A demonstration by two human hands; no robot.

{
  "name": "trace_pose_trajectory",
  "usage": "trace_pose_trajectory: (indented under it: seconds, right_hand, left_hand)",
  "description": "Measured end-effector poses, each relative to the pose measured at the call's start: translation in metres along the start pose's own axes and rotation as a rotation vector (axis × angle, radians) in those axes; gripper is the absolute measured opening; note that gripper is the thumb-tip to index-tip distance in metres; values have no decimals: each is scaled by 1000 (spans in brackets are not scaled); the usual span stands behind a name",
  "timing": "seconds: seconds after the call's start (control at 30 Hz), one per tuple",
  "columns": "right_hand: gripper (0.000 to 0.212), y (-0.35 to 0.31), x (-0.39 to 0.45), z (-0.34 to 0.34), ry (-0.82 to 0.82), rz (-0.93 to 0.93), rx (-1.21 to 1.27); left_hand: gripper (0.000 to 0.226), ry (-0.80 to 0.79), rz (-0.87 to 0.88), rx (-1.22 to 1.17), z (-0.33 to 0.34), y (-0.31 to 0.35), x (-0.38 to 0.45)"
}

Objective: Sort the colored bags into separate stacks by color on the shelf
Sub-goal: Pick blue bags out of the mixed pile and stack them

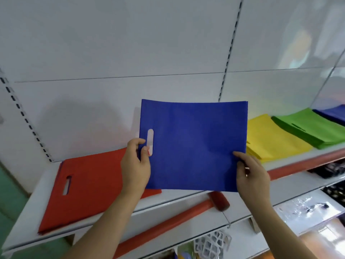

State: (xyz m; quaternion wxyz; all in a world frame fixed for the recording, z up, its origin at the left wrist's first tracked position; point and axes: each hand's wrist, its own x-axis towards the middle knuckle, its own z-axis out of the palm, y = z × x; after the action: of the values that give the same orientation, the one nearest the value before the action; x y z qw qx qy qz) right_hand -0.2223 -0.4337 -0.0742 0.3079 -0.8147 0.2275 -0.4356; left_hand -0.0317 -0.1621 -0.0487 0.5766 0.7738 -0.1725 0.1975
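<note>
I hold a flat blue bag upright above the white shelf, its cut-out handle on the left. My left hand pinches its left edge beside the handle slot. My right hand grips its lower right corner. A pile topped by a red bag lies on the shelf at the left, partly behind the blue bag. To the right lie a yellow stack, a green stack and a blue stack at the far right edge.
The shelf's front edge carries a red price strip. A white back panel with slotted uprights rises behind. Lower shelves at the bottom right hold packaged goods and a white lattice item.
</note>
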Motion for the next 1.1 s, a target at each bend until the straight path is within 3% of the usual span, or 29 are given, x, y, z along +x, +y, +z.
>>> trace_pose_trajectory:
  seconds: [0.23,0.5,0.77,1.1]
  right_hand:
    - [42,84,24,-126,81,29,-62]
    - [43,188,42,-264,141,141,-158]
    - [40,287,60,-349,282,280,-256]
    - [47,395,147,-444,369,369,-408]
  left_hand:
    - [26,-136,-11,-71,128,80,-52]
    - [27,-287,113,-90,283,167,-118]
    - [29,-458,224,-85,439,225,-153]
    - [35,-614,252,-218,639,293,-169]
